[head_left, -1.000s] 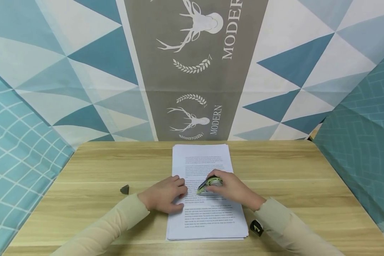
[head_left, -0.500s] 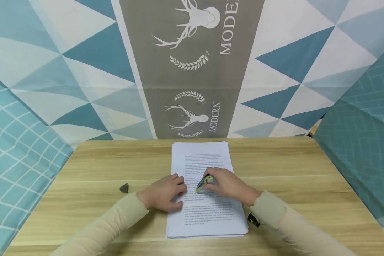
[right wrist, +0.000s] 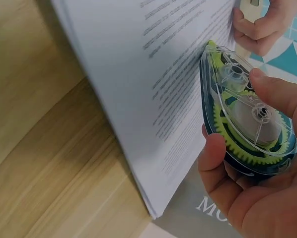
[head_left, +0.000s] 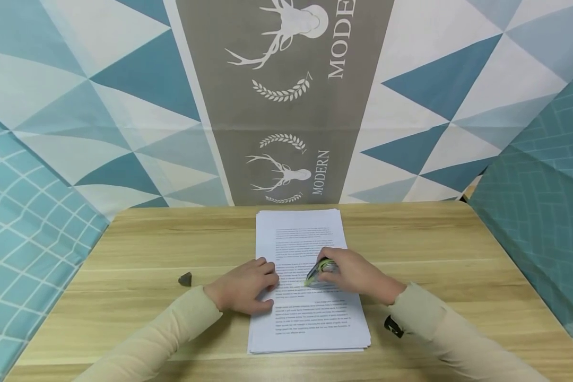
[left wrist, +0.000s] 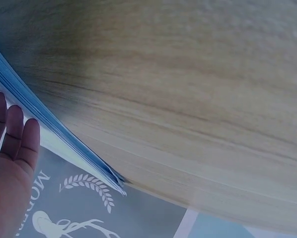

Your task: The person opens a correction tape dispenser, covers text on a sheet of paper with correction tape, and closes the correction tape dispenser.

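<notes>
A stack of printed paper lies upright before me on the wooden table. My right hand grips a correction tape dispenser with a clear case and lime-green gear, thumb on one side and fingers on the other. Its green tip is down at the printed lines around the middle of the top sheet. My left hand rests on the left edge of the stack, fingers loosely bent. In the left wrist view those fingers lie over the paper's side.
A small dark triangular piece lies on the table left of the stack. Beside the right sleeve sits a small black cap-like piece. A patterned cloth backdrop rises behind the table's far edge.
My right hand, holding the correction tape, went slightly left and then moved right along the printed lines. The left hand stays in place on the paper.
</notes>
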Tool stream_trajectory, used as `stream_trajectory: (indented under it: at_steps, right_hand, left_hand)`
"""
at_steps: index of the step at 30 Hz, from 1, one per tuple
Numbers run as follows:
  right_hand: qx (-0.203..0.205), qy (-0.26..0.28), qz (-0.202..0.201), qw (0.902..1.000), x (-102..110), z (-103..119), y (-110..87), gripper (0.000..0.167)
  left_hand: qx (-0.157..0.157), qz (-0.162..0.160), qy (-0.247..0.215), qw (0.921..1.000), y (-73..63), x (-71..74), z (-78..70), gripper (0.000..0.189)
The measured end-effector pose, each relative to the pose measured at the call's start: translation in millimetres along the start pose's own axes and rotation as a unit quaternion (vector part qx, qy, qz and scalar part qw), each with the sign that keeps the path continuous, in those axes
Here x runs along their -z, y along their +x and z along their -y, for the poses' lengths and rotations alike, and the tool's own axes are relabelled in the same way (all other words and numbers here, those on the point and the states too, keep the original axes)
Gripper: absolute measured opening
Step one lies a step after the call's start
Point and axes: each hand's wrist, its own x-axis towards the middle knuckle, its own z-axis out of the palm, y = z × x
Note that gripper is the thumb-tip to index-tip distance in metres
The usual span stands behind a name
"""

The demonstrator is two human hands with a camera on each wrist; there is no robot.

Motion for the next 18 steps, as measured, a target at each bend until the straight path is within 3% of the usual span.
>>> stream_trajectory:
  at_steps: [12,18]
  right_hand:
    - [-0.013,0.005,-0.003,0.9999,7.5,-12.4,-11.3,0.019]
    - [-0.057,0.078,-0.006,0.9954,1.2,-22.4,-15.6,0.020]
  left_hand:
    - [-0.009,-0.022,0.002,0.9997,1.2,-3.4,1.6,0.021]
    - [-0.003,-0.016,-0.005,0.9999,2.0,-2.5,0.7,0.021]
